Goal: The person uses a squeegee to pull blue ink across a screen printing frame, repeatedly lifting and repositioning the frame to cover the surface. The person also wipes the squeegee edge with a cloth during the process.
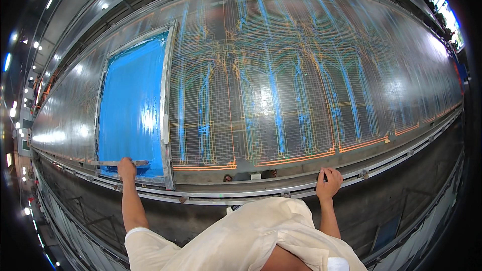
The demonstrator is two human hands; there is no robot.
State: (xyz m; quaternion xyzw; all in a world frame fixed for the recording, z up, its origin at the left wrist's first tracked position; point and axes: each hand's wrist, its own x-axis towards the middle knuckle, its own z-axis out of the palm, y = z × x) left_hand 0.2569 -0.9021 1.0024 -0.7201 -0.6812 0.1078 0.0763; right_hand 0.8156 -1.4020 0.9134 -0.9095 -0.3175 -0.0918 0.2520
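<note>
My left hand (pixel 127 168) is closed around the bar of a long squeegee (pixel 108 163). The squeegee lies across the near end of a printing screen (pixel 133 95), whose mesh is coated with glossy blue ink. The screen's metal frame (pixel 166 95) rests flat on the long table. My right hand (pixel 329 182) is over the table's near rail, well right of the screen. Its fingers are loosely curled with the thumb apart, and I see nothing held in them.
The long dark glossy table (pixel 211 170) carries a printed pattern (pixel 271 80) of blue, orange and green lines right of the screen. A metal rail (pixel 241 192) with small stops runs along the near edge. Another table (pixel 95 226) stands at the lower left.
</note>
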